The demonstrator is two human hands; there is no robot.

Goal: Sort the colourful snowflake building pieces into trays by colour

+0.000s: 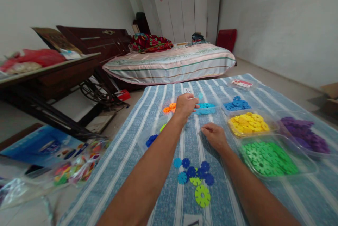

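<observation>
Tub (217,108) of lt-blue discs (206,109) is sitting by my L hand (186,105), prob. for reach; I'm holding L half-curled, R hand (215,137) curled this side of tub, can't tell if gripping.

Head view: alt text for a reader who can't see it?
A person's left hand is by light-blue discs, the right hand curled over a striped cloth. Loose blue and lime discs lie nearer the camera; yellow discs, green discs and purple discs lie in clear containers on the right.
</observation>
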